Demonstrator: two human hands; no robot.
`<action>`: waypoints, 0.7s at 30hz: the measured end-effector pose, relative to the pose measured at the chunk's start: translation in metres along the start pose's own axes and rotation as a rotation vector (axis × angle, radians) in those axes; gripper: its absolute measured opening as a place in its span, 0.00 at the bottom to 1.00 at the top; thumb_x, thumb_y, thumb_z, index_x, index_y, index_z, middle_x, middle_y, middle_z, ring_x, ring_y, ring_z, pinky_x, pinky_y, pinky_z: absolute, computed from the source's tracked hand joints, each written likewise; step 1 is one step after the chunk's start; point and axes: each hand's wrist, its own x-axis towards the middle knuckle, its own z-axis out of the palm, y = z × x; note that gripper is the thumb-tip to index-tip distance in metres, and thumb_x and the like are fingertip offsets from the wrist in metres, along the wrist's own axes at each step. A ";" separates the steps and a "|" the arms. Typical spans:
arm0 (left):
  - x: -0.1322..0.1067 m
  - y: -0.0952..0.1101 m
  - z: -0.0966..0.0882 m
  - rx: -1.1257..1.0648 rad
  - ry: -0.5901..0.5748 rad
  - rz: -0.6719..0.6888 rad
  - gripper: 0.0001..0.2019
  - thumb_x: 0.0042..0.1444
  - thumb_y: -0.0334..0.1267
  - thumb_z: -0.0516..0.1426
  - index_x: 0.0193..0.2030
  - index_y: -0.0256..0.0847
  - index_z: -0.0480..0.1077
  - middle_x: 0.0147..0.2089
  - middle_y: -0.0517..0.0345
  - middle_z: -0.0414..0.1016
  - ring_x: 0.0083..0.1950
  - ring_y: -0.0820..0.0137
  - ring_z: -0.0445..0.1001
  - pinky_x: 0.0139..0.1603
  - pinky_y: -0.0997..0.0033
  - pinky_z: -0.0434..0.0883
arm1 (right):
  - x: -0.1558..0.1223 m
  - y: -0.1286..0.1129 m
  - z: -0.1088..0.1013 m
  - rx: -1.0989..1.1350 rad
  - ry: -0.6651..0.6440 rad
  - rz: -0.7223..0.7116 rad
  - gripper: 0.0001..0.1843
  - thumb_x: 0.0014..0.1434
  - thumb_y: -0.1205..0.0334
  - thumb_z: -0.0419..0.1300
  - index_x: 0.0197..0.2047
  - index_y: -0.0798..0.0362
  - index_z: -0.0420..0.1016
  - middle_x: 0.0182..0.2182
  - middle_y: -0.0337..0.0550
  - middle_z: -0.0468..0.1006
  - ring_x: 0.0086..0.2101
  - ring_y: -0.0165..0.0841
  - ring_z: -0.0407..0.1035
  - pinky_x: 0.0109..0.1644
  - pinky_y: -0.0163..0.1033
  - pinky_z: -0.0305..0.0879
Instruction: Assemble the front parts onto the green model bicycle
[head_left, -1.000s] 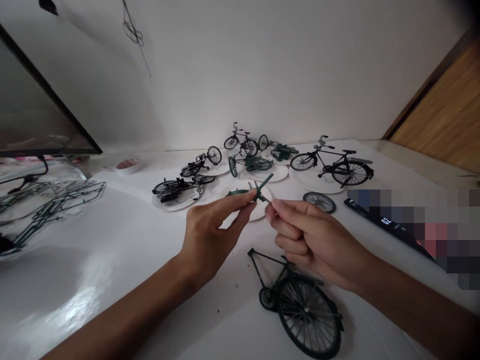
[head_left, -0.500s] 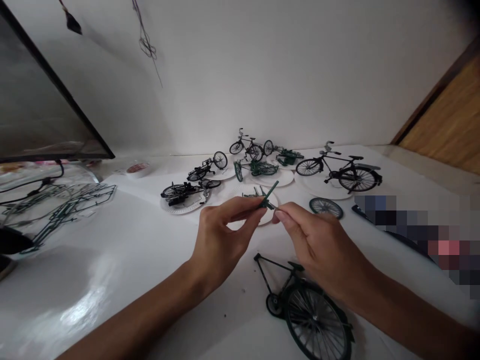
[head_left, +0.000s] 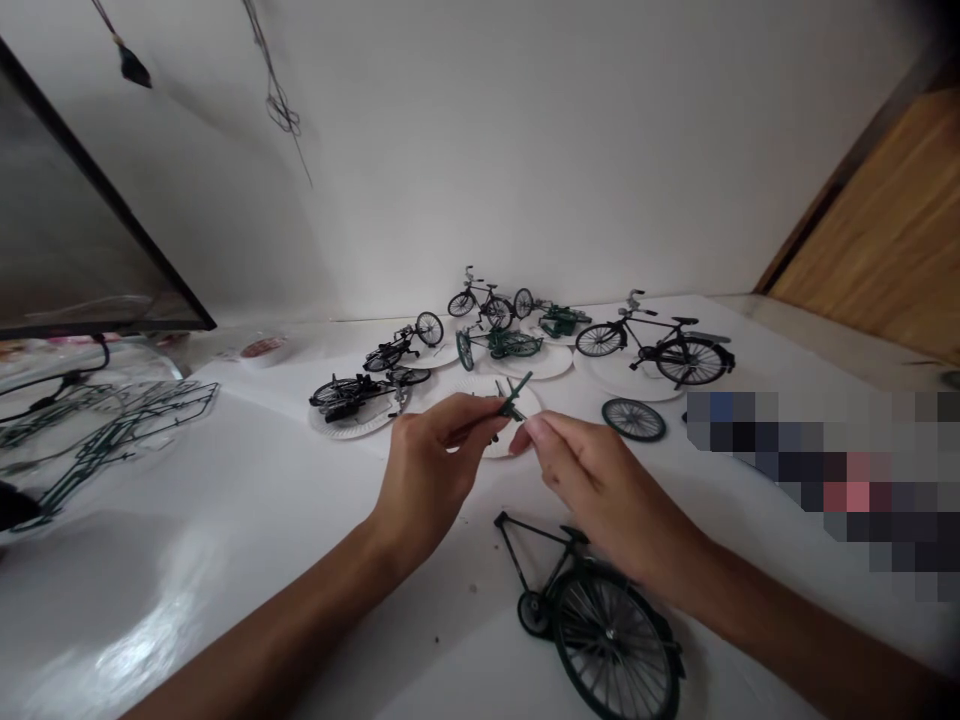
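Note:
My left hand (head_left: 431, 465) pinches a small dark green plastic model-bicycle part (head_left: 517, 392) between thumb and fingertips; a slim bar of it points up and to the right. The fingers of my right hand (head_left: 600, 480) are closed at the part's right end; whether they grip that end or a separate small piece is too small to make out. Below my hands lies a partly built model bicycle (head_left: 551, 575), its dark green frame joined to a rear wheel. A loose wheel (head_left: 634, 420) rests beyond my right hand.
Several model bicycles stand or lie on paper plates at the back, including a black one (head_left: 660, 345) at right. Green part frames (head_left: 112, 445) lie at left below a monitor (head_left: 75, 220). A small bowl (head_left: 264, 350) sits near the wall. Part of the right side is pixelated.
The view has shifted slightly, so most things appear farther left and lower. Both hands keep together around the small green part, which has tilted a little.

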 end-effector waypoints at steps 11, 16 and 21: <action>-0.004 0.002 0.004 -0.052 -0.020 -0.028 0.05 0.56 0.30 0.63 0.40 0.39 0.80 0.37 0.56 0.83 0.36 0.70 0.82 0.40 0.75 0.82 | -0.004 -0.006 -0.004 -0.208 -0.022 -0.009 0.16 0.70 0.56 0.45 0.34 0.52 0.65 0.20 0.34 0.61 0.19 0.25 0.54 0.22 0.32 0.48; -0.005 0.005 0.003 0.020 0.032 0.065 0.05 0.56 0.28 0.63 0.40 0.37 0.79 0.36 0.58 0.83 0.34 0.73 0.81 0.40 0.79 0.81 | -0.002 -0.010 -0.007 0.633 -0.246 0.350 0.18 0.68 0.47 0.51 0.33 0.50 0.59 0.19 0.26 0.48 0.16 0.21 0.36 0.16 0.27 0.33; -0.004 0.004 0.003 0.047 0.055 0.106 0.06 0.57 0.28 0.63 0.41 0.35 0.79 0.37 0.58 0.83 0.34 0.74 0.81 0.41 0.80 0.80 | 0.002 -0.015 -0.014 0.925 -0.333 0.474 0.15 0.70 0.54 0.52 0.31 0.51 0.60 0.19 0.25 0.41 0.17 0.21 0.30 0.14 0.27 0.28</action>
